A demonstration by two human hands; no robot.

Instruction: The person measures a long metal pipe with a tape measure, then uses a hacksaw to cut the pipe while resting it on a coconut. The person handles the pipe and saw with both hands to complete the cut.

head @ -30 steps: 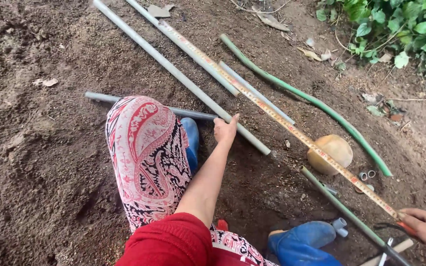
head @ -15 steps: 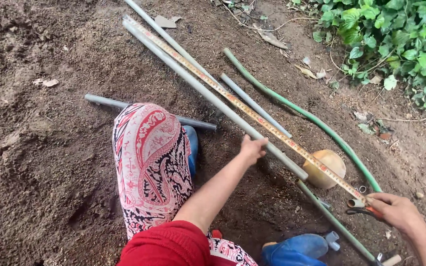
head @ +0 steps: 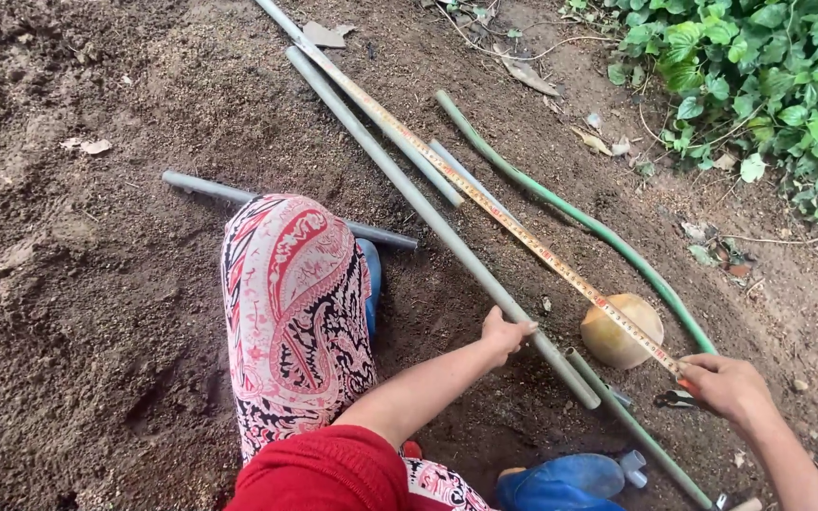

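Soil covers nearly everything under us — dark, crumbly ground (head: 87, 312) with several pipes laid across it. Our left hand (head: 506, 333) rests on the long grey pipe (head: 428, 213) close to its near end, fingers curled over the top of it; we cannot tell whether they wrap fully around. That pipe runs diagonally from the upper middle down toward the lower right, where its cut end lies just beside the start of a thinner dark pipe (head: 636, 431) that carries on toward the bottom edge.

Our right hand (head: 726, 386) is closed, pinching the near end of a yellow measuring tape (head: 485, 201). The tape stretches away up and to the left, lying alongside the grey pipe and partly over a second grey pipe (head: 371, 118) farther up. Near our right hand the tape passes over a round tan ball (head: 617, 331) sitting on the soil.

A green hose (head: 570, 218) curves along the far side of the tape, ending near the ball. A shorter grey pipe (head: 229, 194) lies crosswise at left, partly hidden behind our knee in red, white and black patterned cloth (head: 291, 303). Blue footwear (head: 560, 478) shows at the bottom — a small white pipe fitting (head: 634, 464) touches it. Leafy green plants (head: 759, 76) fill the upper right corner.
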